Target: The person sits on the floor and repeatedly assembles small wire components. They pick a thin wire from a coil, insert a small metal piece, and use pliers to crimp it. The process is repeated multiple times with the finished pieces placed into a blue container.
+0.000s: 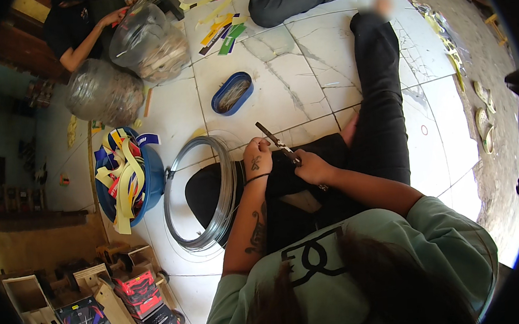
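I sit on a tiled floor with one leg stretched out. My left hand (256, 157) is closed in a fist around thin metal wire in front of my lap. My right hand (310, 166) grips the handles of a pair of pliers (275, 140), whose jaws point up and to the left, just beside my left fist. A large coil of grey wire (204, 194) lies on the floor left of my left knee, partly over a dark cloth.
A blue oval tin (232, 93) with wire pieces sits ahead. A blue bucket (151, 178) of coloured strips stands left. Two clear sacks (147, 41) of small parts and another person's arm (88, 42) are at the far left. Boxes (137, 293) crowd the lower left.
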Tool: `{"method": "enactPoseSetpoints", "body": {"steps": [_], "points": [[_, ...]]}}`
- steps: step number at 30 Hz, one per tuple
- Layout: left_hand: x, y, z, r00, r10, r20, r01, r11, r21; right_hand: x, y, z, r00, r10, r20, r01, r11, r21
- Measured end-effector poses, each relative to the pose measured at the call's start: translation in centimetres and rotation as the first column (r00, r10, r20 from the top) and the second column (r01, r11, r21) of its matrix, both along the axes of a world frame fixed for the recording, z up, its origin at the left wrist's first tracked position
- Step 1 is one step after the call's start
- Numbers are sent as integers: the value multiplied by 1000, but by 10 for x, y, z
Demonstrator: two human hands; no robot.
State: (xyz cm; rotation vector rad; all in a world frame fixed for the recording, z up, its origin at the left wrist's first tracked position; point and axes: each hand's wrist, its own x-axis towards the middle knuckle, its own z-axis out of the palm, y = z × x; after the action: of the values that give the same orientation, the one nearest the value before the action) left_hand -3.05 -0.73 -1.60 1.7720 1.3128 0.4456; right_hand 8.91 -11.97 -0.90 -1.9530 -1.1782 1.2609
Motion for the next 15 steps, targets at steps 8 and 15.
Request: {"method": "enactPoseSetpoints", "body": {"steps": [8, 15], "points": [[-10, -2, 6, 999, -43, -17, 40, 991, -127, 85, 22, -3, 977, -74, -202, 61, 996, -72], [-11, -5, -1, 985, -125, -118, 120, 992, -44, 135, 41, -6, 787, 129, 603, -113, 991, -65]]}}
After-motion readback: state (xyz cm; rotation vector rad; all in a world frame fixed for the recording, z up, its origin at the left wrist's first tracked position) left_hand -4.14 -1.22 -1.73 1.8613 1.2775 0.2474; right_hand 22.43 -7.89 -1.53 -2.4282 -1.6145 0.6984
